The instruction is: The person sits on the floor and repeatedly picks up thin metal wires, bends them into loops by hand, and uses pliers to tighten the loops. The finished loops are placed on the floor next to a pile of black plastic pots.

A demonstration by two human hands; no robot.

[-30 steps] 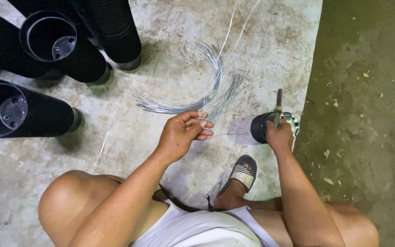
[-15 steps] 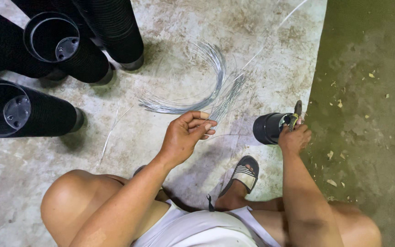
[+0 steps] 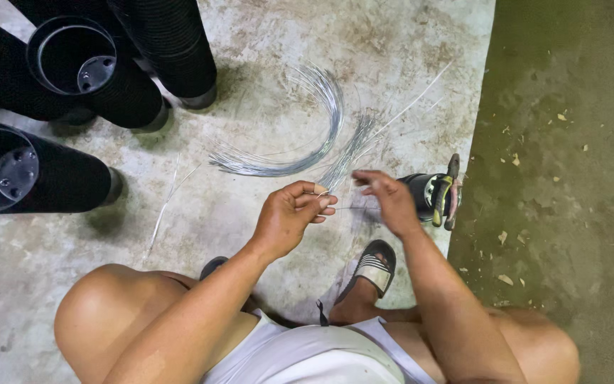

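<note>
While the head camera is looking straight down at a squatting person, the left hand (image 3: 289,217) is curling its fingers shut, pinching one end of a thin wire (image 3: 346,208) between thumb and fingertips. The right hand (image 3: 386,199) is meeting it just to the side, its fingers half bent and reaching toward the other end of that same short strand; whether they are actually gripping it cannot be told, since the wire is very fine there. The strand is running almost level between the two hands, above the concrete floor (image 3: 264,43).

Just beyond the hands, a bundle of silver wires (image 3: 307,142) is lying on the floor in a loose arc, with straighter strands fanning out toward the hands. Close beside the right hand, a pair of pliers (image 3: 450,192) with dark and yellow handles is resting across a black object on the floor. A sandalled foot (image 3: 369,274) is sitting below the right wrist. At the upper left, several black ribbed tubes (image 3: 72,64) are lying grouped together, well apart from the hands. To the right, the floor is turning darker green (image 3: 570,178), with small chips scattered on it.
</note>
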